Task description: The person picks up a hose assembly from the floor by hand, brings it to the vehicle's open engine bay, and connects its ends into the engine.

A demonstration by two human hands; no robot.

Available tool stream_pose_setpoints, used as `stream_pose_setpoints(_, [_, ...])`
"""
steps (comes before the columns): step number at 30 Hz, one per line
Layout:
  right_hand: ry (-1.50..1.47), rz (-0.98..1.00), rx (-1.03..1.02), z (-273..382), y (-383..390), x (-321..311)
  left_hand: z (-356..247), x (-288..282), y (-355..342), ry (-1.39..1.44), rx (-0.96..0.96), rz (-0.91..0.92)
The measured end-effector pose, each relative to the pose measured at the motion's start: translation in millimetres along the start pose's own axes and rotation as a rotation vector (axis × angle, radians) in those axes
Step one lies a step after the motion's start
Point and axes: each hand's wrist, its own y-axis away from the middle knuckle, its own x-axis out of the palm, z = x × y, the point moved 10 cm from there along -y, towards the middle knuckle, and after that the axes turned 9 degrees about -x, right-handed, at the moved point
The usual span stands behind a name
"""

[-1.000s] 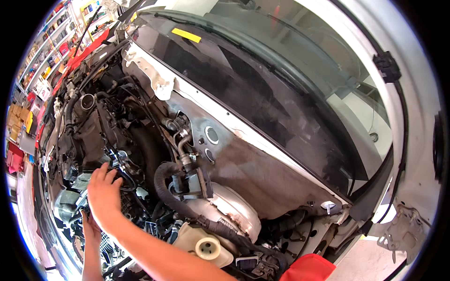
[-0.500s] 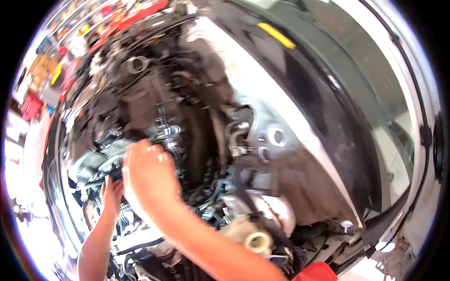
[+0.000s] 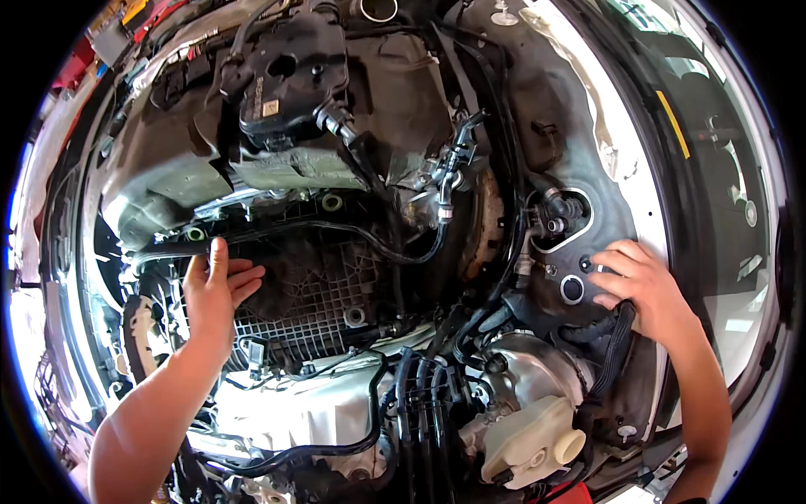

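Note:
My left hand is at the left of the engine bay, its thumb over a black hose and a finger just below it; its other fingers spread to the right. This hose continues in a thin black line toward a metal fitting. At the right, my right hand is open, fingers apart and curved against the grey bulkhead. A bent black sleeved hose lies against its palm. Close to its fingertips are a ringed round opening and a larger oval opening with pipe fittings.
A black plastic engine part sits on the dark cover at the back. Below my left hand lies a ribbed black panel. A cream fluid reservoir and a silver rounded housing stand front right. Windshield glass borders the far right.
The view has shifted and sharpened. My right hand has left the spot beside my left hand and moved far right to the bulkhead. My left hand stays by the black hose.

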Motion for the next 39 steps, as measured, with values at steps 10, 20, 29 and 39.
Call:
stream_pose_setpoints(10, [0.141, 0.299, -0.597, 27, -39, 130, 4, -2, -1, -0.028, -0.003, -0.042])
stream_pose_setpoints(20, [0.098, 0.437, -0.476, 23, -40, 160, 1, -5, 1, -0.037, 0.046, -0.104])
stream_pose_setpoints(29, [0.083, 0.389, -0.646, 36, -39, 155, 3, -7, 0, -0.05, 0.048, -0.093])
stream_pose_setpoints(39, [0.129, 0.439, -0.716, 42, -41, 172, 8, -16, -2, -0.057, 0.033, -0.118])
